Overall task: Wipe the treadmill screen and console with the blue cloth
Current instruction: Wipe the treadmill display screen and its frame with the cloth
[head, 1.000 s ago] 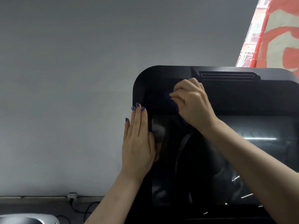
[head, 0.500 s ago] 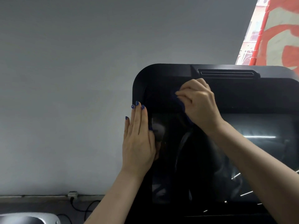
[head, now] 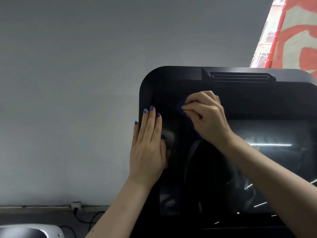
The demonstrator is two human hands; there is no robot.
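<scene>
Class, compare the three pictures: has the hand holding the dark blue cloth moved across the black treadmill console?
Yes. The right hand, gripping the dark blue cloth, slid rightward along the black treadmill console, away from its rounded top-left corner and under the vent slot.

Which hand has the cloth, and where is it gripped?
The right hand grips the bunched blue cloth, only its left edge showing; the left hand holds nothing.

The left hand [head: 147,148] lies flat, fingers straight, on the left edge of the black treadmill console [head: 171,79]. The right hand [head: 205,115] holds the bunched blue cloth [head: 184,115] and presses it on the console, just above the dark shiny screen [head: 265,160]. Behind is a gray wall [head: 77,83], with a red and white banner [head: 295,36] up in the right corner.
</scene>
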